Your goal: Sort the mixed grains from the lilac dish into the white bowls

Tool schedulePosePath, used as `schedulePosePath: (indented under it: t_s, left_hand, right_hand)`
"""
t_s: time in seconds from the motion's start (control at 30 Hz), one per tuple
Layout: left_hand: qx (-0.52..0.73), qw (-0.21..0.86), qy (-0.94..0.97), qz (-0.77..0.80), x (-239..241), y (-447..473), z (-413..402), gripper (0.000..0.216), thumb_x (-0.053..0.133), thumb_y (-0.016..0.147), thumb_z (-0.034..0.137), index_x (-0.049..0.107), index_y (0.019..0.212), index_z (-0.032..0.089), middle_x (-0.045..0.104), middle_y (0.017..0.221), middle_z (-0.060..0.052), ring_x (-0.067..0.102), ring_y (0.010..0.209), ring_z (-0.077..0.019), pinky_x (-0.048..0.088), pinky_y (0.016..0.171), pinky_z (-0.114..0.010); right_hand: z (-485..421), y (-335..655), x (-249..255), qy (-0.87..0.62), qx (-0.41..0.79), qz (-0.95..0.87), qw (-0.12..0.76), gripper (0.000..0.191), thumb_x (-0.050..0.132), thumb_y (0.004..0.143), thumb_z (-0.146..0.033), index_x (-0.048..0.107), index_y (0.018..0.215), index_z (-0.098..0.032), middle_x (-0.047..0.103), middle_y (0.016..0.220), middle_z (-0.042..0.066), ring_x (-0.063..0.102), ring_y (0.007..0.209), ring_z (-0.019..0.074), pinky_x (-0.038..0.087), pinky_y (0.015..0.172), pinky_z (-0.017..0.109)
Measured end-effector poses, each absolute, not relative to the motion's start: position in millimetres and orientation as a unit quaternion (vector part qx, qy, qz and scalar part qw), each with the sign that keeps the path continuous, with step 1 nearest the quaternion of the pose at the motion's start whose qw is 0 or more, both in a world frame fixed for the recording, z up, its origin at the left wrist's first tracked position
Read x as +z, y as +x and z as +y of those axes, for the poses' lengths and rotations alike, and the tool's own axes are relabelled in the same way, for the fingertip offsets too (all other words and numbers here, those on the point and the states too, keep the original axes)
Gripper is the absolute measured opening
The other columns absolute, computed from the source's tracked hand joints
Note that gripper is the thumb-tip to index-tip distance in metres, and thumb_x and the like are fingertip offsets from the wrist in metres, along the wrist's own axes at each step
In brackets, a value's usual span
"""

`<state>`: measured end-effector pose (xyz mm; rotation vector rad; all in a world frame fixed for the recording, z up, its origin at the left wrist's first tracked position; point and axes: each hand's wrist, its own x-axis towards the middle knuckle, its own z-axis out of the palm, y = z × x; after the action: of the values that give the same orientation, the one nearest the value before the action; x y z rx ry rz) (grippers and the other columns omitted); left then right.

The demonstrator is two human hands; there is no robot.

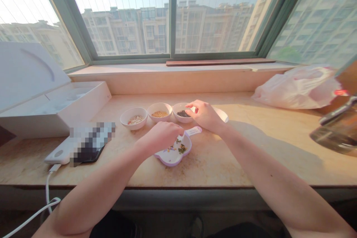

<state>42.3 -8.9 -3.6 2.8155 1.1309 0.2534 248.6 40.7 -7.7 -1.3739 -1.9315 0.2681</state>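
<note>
A sunlit stone sill [251,145] under a wide window serves as the work surface, and on it, close to the person, lies a lilac handled dish [174,151] scattered with mixed seeds. The left hand [161,136] curls loosely over that dish's near-left rim, fingertips pinched down among the seeds as if picking, while the right hand [205,115] reaches just beyond the dish, fingers pinched at the dark-seed bowl [182,113]; whether it holds a seed I cannot tell. Left of that bowl stand the yellow-grain bowl [160,112] and pale-seed bowl [134,118], one kind apiece, with a white box [55,108] farther left and a plastic bag [298,87] well right.
</note>
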Motion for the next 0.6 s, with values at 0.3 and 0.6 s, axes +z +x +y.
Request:
schedulePosePath:
  t_s: [0.3,0.6]
  left_hand:
    - [0.320,0.074,0.853,0.406,9.7,29.8,4.6,0.016,0.061,0.093,0.015,0.075,0.095,0.022,0.074,0.088,-0.002,0.064,0.078,-0.0159,0.045,0.076,-0.028]
    - [0.305,0.034,0.874,0.377,6.0,32.5,2.9,0.018,0.058,0.094,0.011,0.073,0.090,0.019,0.072,0.090,-0.004,0.062,0.079,-0.0163,0.043,0.075,-0.028]
  right_hand:
    - [24.3,242.9,6.9,-0.439,0.356,-0.747,0.350,0.036,0.069,0.087,-0.051,0.081,0.092,-0.017,0.069,0.066,0.002,0.057,0.058,0.0141,0.046,0.057,0.028]
    - [24.1,235.8,-5.2,-0.372,0.530,-0.699,0.304,0.053,0.079,0.074,-0.069,0.073,0.074,-0.016,0.066,0.065,0.002,0.055,0.056,0.0110,0.043,0.050,0.023]
